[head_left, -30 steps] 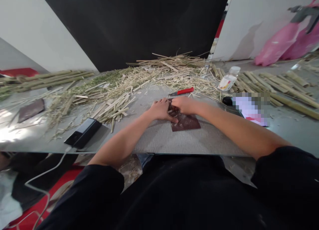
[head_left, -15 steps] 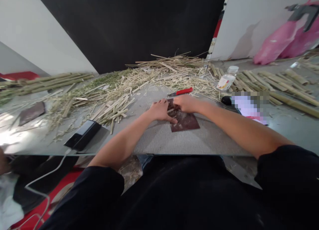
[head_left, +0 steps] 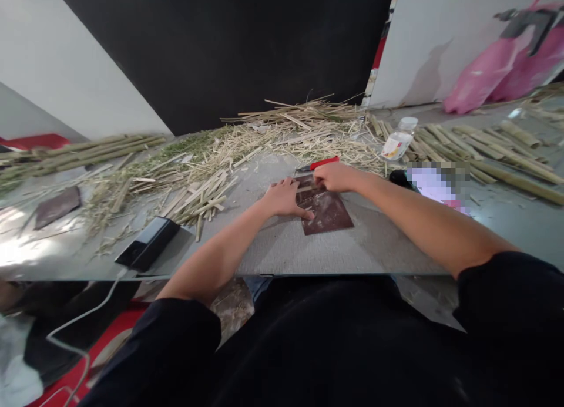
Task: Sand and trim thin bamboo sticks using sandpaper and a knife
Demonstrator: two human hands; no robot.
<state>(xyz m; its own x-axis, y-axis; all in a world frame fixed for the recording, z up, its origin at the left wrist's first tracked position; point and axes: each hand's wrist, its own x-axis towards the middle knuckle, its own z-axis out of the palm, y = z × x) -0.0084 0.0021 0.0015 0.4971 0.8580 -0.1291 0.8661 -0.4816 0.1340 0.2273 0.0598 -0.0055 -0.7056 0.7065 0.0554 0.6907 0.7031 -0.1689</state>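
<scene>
A dark brown sheet of sandpaper (head_left: 328, 213) lies on the grey table (head_left: 291, 248) in front of me, dusted with pale powder. My left hand (head_left: 282, 197) presses flat on its left edge with fingers spread. At the sheet's far end, my right hand (head_left: 335, 176) is closed on a thin pale bamboo strip (head_left: 307, 188) laid across the sandpaper. A red-handled knife (head_left: 321, 162) lies just beyond my right hand.
Heaps of split bamboo strips and shavings (head_left: 247, 143) cover the far table. Cut strips (head_left: 200, 198) lie left of my hands. A black power bank (head_left: 147, 244) with a white cable sits front left, a plastic bottle (head_left: 398, 141) and bamboo poles (head_left: 489, 151) at right.
My right hand has slid away from me along the sandpaper with the strip, uncovering more of the sheet. My left hand has stayed pressed on the sheet's left edge.
</scene>
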